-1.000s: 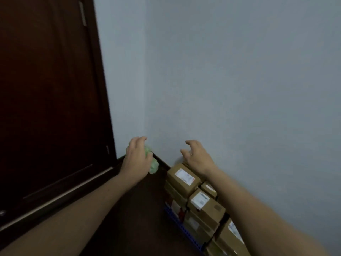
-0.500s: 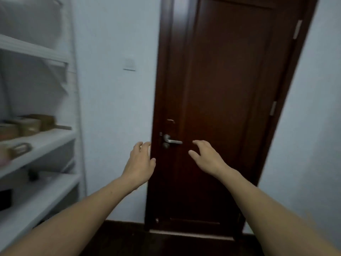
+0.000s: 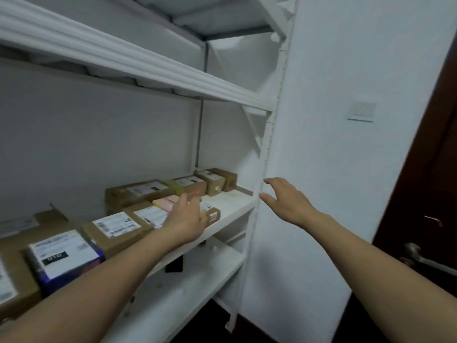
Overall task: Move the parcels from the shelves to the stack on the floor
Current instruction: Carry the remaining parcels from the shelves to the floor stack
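**A:** What is found at the far left?

**B:** A white metal shelving unit (image 3: 148, 70) is seen. The parcels are laid on its middle shelf (image 3: 235, 204). A blue-edged box with a white label (image 3: 64, 256) is placed nearest. A brown cardboard parcel with a white label (image 3: 116, 231) is set just beside it.

**A:** And further along?

**B:** A long brown cardboard box (image 3: 138, 194) is set at the back, with a flat pink packet (image 3: 168, 203) in front of it. Small brown cartons (image 3: 215, 180) are lined up towards the back right corner.

**A:** How is the left grip (image 3: 184, 219) held?

**B:** It is stretched over the front parcels by the pink packet. Its fingers are kept loose and wide, and nothing is held. Whether a parcel is touched cannot be told.

**A:** And the right grip (image 3: 288, 201)?

**B:** It is raised just right of the shelving's upright, before the white plastered wall (image 3: 333, 70). The fingers are spread wide, and nothing is held.

**A:** What is seen beyond?

**B:** A white square wall switch (image 3: 362, 110) is mounted high up. A dark brown wooden door (image 3: 432, 169) with a metal lever handle (image 3: 420, 256) is seen at the right edge.
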